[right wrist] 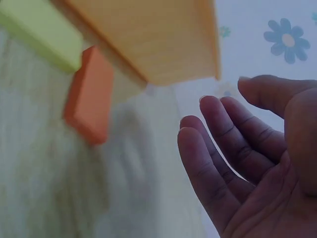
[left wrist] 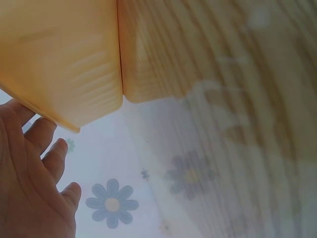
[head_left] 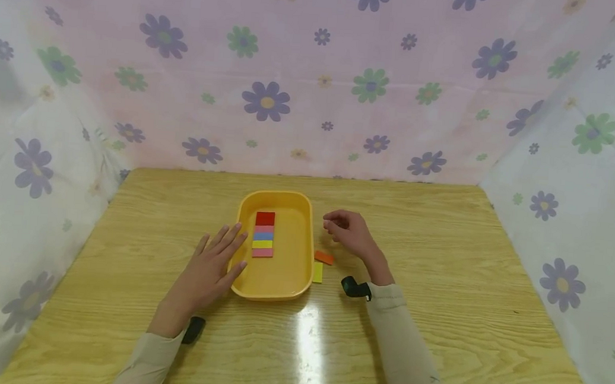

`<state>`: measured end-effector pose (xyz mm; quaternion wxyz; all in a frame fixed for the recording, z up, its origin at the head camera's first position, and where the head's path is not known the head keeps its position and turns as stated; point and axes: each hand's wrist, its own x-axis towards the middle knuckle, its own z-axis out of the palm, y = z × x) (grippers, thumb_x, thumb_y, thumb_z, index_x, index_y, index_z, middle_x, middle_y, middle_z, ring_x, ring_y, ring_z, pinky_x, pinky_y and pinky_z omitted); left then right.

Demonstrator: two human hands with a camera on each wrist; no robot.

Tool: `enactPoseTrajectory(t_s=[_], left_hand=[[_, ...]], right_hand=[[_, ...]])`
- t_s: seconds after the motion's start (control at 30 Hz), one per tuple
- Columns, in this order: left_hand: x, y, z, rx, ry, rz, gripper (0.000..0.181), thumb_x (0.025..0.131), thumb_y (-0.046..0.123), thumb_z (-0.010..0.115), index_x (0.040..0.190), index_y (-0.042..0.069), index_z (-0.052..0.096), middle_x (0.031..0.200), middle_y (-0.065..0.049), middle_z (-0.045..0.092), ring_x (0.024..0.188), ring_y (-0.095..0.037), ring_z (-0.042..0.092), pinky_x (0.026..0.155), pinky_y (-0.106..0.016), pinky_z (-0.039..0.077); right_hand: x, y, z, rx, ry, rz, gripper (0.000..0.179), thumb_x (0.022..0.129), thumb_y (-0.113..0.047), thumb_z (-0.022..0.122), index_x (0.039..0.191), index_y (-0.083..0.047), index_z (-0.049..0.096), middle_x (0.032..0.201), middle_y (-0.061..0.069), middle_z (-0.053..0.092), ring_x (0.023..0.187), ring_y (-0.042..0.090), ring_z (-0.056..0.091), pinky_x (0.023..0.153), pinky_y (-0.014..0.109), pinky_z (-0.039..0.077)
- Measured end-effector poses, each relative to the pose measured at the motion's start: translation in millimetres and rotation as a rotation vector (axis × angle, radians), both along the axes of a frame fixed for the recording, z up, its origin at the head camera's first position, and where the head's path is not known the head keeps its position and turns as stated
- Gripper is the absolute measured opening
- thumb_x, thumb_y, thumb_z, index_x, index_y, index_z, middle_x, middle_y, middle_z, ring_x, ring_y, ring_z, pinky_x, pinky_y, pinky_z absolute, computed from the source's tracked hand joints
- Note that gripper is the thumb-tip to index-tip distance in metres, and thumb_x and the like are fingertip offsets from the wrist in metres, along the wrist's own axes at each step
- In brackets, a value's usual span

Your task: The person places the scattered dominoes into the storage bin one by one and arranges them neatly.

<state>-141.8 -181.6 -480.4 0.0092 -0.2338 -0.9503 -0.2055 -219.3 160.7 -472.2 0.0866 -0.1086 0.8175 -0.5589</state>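
Note:
A yellow plastic tray (head_left: pixel 287 280) stands on the table, with a column of coloured blocks inside: a red block (head_left: pixel 265 219) at the far end, then pink, blue, yellow and pink ones. My left hand (head_left: pixel 208 271) rests over the tray's left rim, fingers spread and fairly straight. To the right of the tray, my right hand (head_left: pixel 351 234) hovers with loosely bent fingers and nothing between them. Below it lie an orange block (right wrist: pixel 90 96) and a yellow-green block (right wrist: pixel 42 32), close beside the tray's right wall.
The wooden table (head_left: pixel 443 243) spreads out around the tray. Flower-printed cloth (head_left: pixel 319 97) hangs behind the table and along both sides. A dark wrist-worn device (head_left: pixel 355 287) sits at the right cuff, and another dark device (head_left: pixel 193 330) at the left.

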Motion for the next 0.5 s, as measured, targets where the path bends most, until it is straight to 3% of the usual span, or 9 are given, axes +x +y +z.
enactPoseTrajectory(t_s=[0.3,0.5], left_hand=[[0.3,-0.7,1.1,0.000,-0.007,0.002,0.064,0.106,0.040,0.052,0.160,0.011,0.035,0.169,-0.009,0.022,0.156,-0.035,0.017,0.123,-0.063,0.007],[0.0,-0.5,0.9,0.013,-0.006,-0.004,0.064,0.105,0.039,0.052,0.160,0.011,0.035,0.169,-0.009,0.022,0.156,-0.036,0.018,0.122,-0.064,0.008]], right_hand=[[11.3,16,-21.1,0.079,0.000,0.049,0.032,0.099,-0.014,0.067,0.123,0.007,0.067,0.110,0.023,0.071,0.095,0.032,0.067,0.071,0.030,0.055],[15.1,19,-21.3,0.189,-0.008,0.107,0.033,0.093,-0.016,0.075,0.118,0.004,0.070,0.108,0.015,0.073,0.095,0.022,0.068,0.081,0.030,0.056]])
